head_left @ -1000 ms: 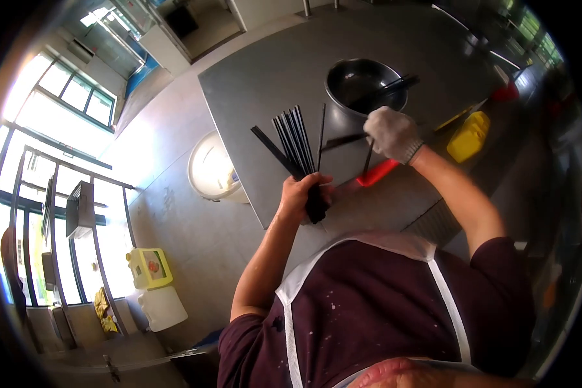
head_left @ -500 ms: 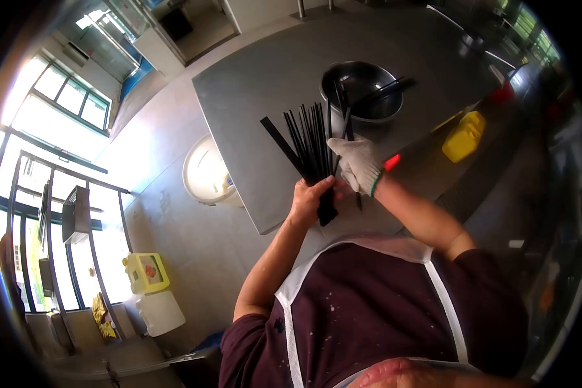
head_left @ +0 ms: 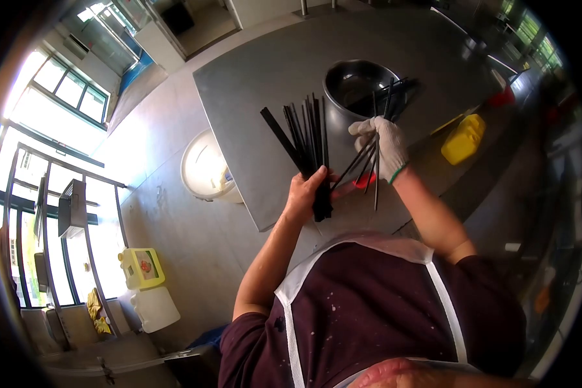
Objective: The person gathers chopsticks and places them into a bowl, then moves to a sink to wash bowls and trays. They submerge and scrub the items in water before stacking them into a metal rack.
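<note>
A fanned bundle of long black sticks is gripped near its lower end by my bare left hand, over the near edge of the metal table. My right hand, in a white knit glove with a green cuff, is closed around several thin black sticks that point in different directions. Just beyond the glove stands a round metal bowl, with more black sticks lying across its right side. A red object shows behind the sticks below the glove.
The grey metal table reaches away from me. A yellow container is at the right, near a red item. A white round bucket stands left of the table; two jugs are farther left.
My right hand has moved right, away from the bundle, with several sticks now spread in its grip. My left hand still holds the bundle and has shifted slightly.
</note>
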`<action>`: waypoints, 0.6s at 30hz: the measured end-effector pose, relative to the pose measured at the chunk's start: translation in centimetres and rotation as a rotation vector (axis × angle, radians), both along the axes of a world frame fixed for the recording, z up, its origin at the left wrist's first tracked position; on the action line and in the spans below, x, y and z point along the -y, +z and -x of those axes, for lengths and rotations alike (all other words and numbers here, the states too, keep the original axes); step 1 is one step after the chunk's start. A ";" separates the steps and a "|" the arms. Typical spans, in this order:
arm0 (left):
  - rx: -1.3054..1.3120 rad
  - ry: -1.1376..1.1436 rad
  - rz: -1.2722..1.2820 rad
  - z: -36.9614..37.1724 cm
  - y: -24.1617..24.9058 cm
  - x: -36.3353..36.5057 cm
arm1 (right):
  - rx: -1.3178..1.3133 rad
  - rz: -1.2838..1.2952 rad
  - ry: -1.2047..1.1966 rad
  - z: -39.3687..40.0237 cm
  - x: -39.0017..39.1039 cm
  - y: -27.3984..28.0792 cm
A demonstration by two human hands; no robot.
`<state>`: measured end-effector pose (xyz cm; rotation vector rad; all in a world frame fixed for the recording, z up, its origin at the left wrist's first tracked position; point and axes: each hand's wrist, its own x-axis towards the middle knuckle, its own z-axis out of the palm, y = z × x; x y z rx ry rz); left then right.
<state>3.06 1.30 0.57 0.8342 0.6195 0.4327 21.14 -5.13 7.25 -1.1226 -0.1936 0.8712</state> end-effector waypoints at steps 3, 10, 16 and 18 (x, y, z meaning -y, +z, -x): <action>-0.039 -0.023 -0.065 -0.5 -0.3 0.0 | -0.180 0.015 -0.049 0.2 0.0 0.6; 0.013 0.161 0.086 -3.4 -3.8 0.0 | -0.284 -0.011 -0.123 0.9 -3.5 -3.0; 0.009 0.278 0.206 -4.0 -5.5 -5.1 | -0.077 -0.019 -0.094 2.5 -11.0 -3.4; -0.006 0.198 -0.011 -2.1 -3.2 -4.2 | 0.038 -0.101 0.052 1.2 -9.5 -2.2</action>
